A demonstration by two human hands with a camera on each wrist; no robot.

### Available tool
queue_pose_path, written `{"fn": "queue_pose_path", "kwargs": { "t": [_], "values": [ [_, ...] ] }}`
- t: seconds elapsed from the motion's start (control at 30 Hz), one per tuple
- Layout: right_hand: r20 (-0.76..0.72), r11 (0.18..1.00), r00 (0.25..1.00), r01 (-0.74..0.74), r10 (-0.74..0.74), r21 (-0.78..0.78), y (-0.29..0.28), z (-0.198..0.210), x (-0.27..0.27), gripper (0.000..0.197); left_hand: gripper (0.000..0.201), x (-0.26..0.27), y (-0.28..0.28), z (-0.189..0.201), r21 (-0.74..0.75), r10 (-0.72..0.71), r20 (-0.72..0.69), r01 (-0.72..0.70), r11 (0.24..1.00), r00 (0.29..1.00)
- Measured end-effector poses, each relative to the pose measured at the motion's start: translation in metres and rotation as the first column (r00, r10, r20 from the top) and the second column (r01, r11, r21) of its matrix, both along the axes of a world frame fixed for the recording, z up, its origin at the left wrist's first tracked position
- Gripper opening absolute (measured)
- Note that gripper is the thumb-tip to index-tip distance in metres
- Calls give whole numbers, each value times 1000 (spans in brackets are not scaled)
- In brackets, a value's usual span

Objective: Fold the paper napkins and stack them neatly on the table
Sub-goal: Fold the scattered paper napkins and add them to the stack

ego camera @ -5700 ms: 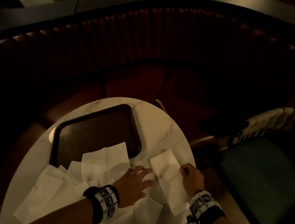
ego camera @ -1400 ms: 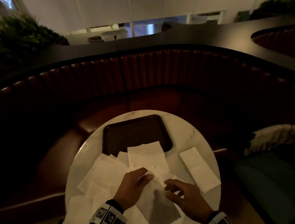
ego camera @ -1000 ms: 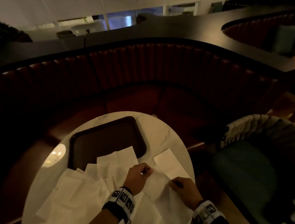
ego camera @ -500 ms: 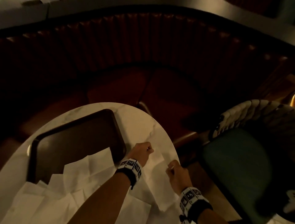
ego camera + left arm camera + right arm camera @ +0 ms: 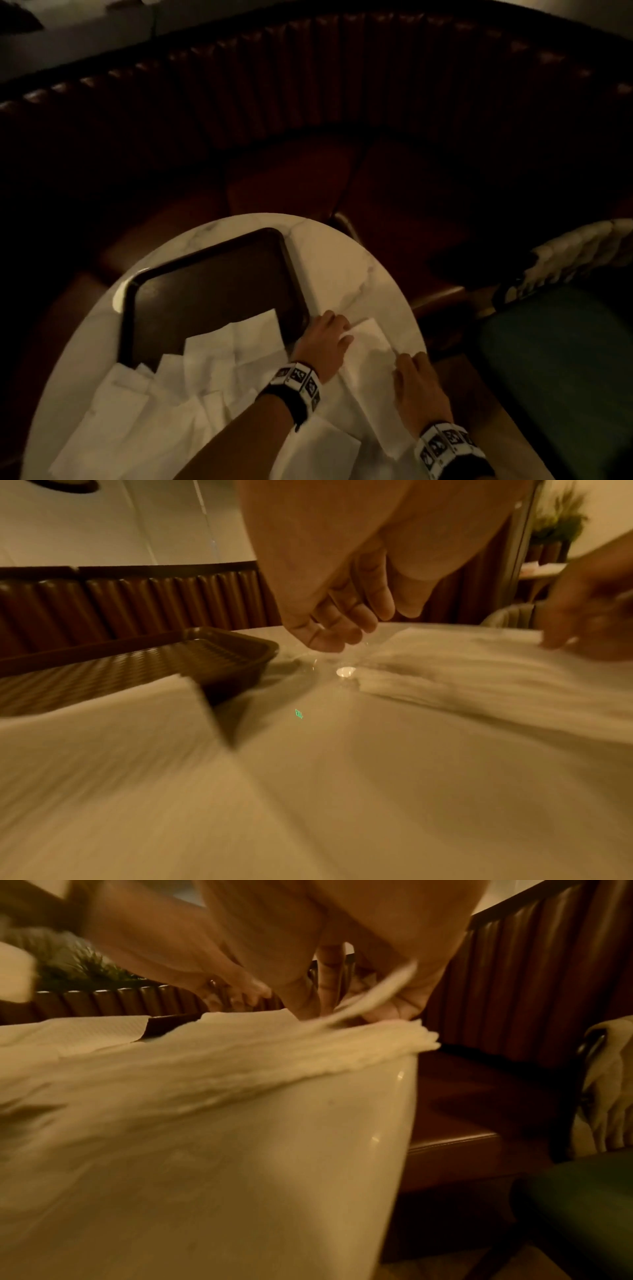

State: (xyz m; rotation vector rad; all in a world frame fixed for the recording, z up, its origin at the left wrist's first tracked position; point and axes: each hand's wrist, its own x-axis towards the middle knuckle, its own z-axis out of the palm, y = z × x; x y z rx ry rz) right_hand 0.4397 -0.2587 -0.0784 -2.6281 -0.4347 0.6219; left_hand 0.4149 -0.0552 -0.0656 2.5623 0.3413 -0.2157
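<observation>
From the head view, a white folded napkin lies at 4 o'clock on the round marble surface, right of the dark tray. The left hand rests relaxed fingers beside its left edge; loose napkins lie at 7 o'clock.

In the left wrist view the fingers hang loosely curved, holding nothing.

In the right wrist view the right hand pinches a napkin edge.

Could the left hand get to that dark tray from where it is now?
Probably yes. The left hand hovers at the near right corner of the tray, with nothing between them; only loose napkins overlap the tray's near edge, so the rim beside it looks free.
</observation>
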Motion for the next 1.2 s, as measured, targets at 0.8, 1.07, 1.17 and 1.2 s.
{"fn": "queue_pose_path", "kwargs": {
  "t": [0.8, 1.07, 1.17, 1.2],
  "values": [
    [82, 761, 767, -641, 636, 101, 110, 53, -257, 38, 59, -430, 13, 42, 19, 743, -166, -751, 660, 648],
    [48, 966, 973, -232, 228, 111, 125, 64, -295, 30, 58, -411, 53, 31, 5, 813, -183, -826, 563, 553],
    [42, 974, 979, -203, 200, 98, 110, 66, -295, 31, 51, -404, 60, 25, 35, 803, -208, -816, 577, 559],
    [42, 974, 980, -200, 196, 106, 104, 67, -293, 31, 53, -399, 61, 22, 53, 794, -215, -805, 591, 568]
  ]
}}
